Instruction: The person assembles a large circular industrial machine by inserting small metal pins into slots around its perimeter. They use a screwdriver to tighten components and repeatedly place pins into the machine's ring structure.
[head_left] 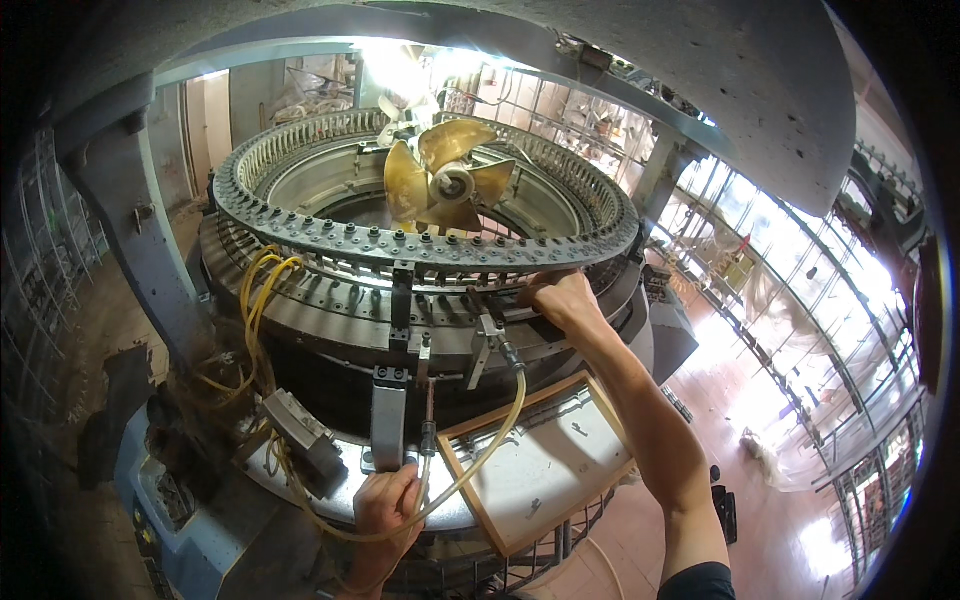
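Note:
A large circular knitting machine stands in front of me, with a dark metal ring [345,240] of bolts around its top. My right hand [562,300] reaches to the right front of the machine, just under that ring. Its fingers are curled, and whatever they grip is hidden. Low in front, my left hand [388,502] is closed around a thin clear hose [424,470] beside the foot of a metal post [388,415]. The hose runs up to a narrow metal nozzle [430,415]. A second yellowish hose [505,430] curves up to a fitting on a bracket [484,350].
A wood-framed white tray [550,460] with small loose pieces lies between my arms. A brass-coloured fan [450,182] sits inside the ring. Yellow tubes [252,310] hang at left. Grey pillars [150,240] and an overhead beam surround the machine; wire racks [800,290] stand right.

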